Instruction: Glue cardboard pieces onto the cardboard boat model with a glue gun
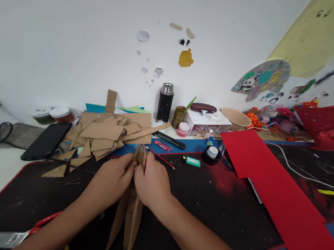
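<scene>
Both hands meet at the middle of the desk around a folded cardboard piece (130,212), whose long panels stand on edge and stretch toward me. My left hand (116,175) pinches its far end from the left, thumb pressed against the card. On the other side my right hand (153,179) grips the same end, fingers wrapped over the panel. The tips of the cardboard poke up between the two hands. My fingers hide the join there. Red-handled scissors (17,238) lie at the lower left, partly under my left forearm.
Cardboard scraps (103,132) are heaped at the back left beside a black phone (46,141). Behind my hands lie a box cutter (169,140), a red pencil (163,160) and a green eraser (191,162). A large red sheet (279,196) covers the right; a black thermos (165,105) stands by the wall.
</scene>
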### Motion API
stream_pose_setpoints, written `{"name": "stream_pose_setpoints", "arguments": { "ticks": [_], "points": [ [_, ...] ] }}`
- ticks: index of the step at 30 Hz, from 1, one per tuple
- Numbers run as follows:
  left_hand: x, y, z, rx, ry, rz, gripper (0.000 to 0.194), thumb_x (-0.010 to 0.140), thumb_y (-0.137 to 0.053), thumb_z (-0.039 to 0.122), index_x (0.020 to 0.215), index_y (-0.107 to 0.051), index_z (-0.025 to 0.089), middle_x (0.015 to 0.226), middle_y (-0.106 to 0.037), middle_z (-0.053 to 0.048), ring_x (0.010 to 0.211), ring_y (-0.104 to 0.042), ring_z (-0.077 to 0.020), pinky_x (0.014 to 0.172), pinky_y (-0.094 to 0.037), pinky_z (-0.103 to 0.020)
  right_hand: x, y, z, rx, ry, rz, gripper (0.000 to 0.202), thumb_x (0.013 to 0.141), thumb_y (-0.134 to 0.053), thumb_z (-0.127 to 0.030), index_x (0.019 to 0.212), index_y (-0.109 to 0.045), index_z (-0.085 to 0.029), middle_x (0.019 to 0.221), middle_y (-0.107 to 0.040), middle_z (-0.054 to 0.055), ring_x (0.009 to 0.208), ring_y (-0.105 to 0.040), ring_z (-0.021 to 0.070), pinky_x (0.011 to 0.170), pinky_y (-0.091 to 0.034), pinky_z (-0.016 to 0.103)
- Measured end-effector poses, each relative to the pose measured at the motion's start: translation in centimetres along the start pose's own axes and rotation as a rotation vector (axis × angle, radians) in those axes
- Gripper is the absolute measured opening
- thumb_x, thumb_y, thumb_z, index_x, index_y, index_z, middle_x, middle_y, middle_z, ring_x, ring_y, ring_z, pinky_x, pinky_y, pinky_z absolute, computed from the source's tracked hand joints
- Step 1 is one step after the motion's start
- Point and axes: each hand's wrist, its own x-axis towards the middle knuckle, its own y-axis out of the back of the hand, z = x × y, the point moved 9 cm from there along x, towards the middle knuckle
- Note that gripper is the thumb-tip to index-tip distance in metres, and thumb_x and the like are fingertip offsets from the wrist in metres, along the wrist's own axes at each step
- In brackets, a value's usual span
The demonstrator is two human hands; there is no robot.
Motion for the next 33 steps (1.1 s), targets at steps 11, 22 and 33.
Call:
{"name": "stream_pose_setpoints", "arguments": {
  "ticks": [11,22,33],
  "points": [
    [-0.04,0.12,0.05,0.0,-0.002,-0.002,0.023,0.096,-0.038,0.034,0.074,-0.041,0.029,0.07,-0.063,-0.003,0.069,-0.06,-0.0244,0.069,-0.037,-0.036,0.0,-0.05,0.15,0.002,-0.002,0.01,0.018,0.104,-0.052,-0.028,0.116,-0.061,-0.016,0.107,-0.08,0.018,0.102,-0.078,0.0358,0.079,-0.05,0.039],
    [-0.04,0.02,0.12,0.003,0.001,-0.003,0.022,0.095,-0.035,0.037,0.073,-0.036,0.03,0.067,-0.055,-0.001,0.066,-0.056,-0.0249,0.067,-0.034,-0.037,-0.01,0.02,0.17,-0.003,-0.002,0.007,0.019,0.104,-0.052,-0.028,0.117,-0.06,-0.016,0.107,-0.081,0.018,0.101,-0.078,0.0358,0.078,-0.049,0.039],
    [0.06,0.31,0.02,-0.015,-0.015,0.023,0.025,0.095,-0.041,0.031,0.07,-0.039,0.029,0.066,-0.06,-0.001,0.066,-0.059,-0.0234,0.066,-0.037,-0.035,-0.03,-0.01,0.26,0.018,-0.01,0.01,0.016,0.105,-0.052,-0.028,0.115,-0.06,-0.018,0.106,-0.081,0.016,0.1,-0.078,0.0346,0.078,-0.048,0.038]
  ]
}}
